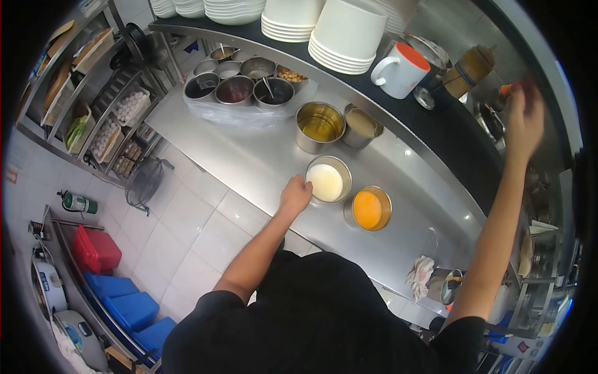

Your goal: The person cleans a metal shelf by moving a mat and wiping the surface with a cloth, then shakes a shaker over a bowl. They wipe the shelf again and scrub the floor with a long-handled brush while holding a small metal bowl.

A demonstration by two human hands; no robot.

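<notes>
My left hand (296, 194) is closed on the rim of a round steel pot (346, 172) that stands on the steel counter. A pale, creamy liquid (325, 182) is inside that pot. Just right of it stands a second steel pot (388, 202) with bright orange liquid (367, 209). My right hand (527, 115) is raised at the far right, beyond the black shelf. Motion smears its fingers, and a small red-orange thing (506, 90) shows beside them; whether I hold it cannot be told.
Behind stand a pot of yellowish oil (321, 128) and another steel pot (361, 128). Several sauce pots (234, 90) sit at the back left. The raised shelf (430, 134) bears stacked white dishes (346, 37) and a white mug (398, 71). A crumpled cloth (420, 277) lies front right.
</notes>
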